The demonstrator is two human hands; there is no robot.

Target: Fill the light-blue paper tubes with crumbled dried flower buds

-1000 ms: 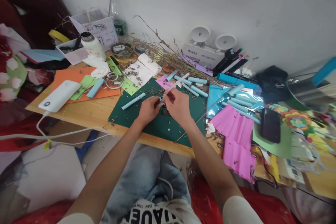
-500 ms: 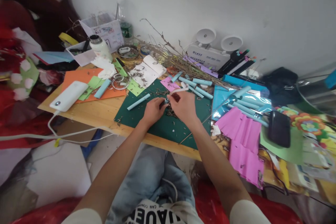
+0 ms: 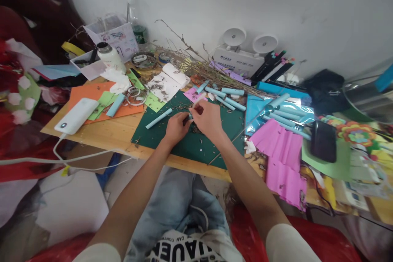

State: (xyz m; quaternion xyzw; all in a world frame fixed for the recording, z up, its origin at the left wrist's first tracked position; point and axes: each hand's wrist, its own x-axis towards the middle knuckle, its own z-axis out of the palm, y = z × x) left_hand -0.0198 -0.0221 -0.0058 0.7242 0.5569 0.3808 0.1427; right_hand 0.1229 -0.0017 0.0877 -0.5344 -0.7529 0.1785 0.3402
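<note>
Over the dark green cutting mat (image 3: pixel 215 152), my left hand (image 3: pixel 176 129) is closed around a small light-blue paper roll (image 3: pixel 190 120), mostly hidden by the fingers. My right hand (image 3: pixel 208 119) pinches a thin white strip (image 3: pixel 198 100) that sticks up at a slant above the fingers, right beside the roll. The fingertips of both hands nearly meet. Dry brown plant bits (image 3: pixel 196 130) lie scattered beneath them. One light-blue paper tube (image 3: pixel 159 118) rests on the mat to the left, and several more tubes (image 3: pixel 225 99) lie behind my right hand.
Dry twigs (image 3: pixel 211 71) stretch along the wall in front of a white device (image 3: pixel 235 63). To the left are a white power bank (image 3: pixel 76 116) with its cable and an open white bottle (image 3: pixel 110 57). Pink crepe paper (image 3: pixel 282 155) and a black phone (image 3: pixel 324 141) lie to the right.
The white strip has swung from lying sideways over my right hand to pointing up at a slant. Both hands stay close together at the roll. The whole view has shifted slightly.
</note>
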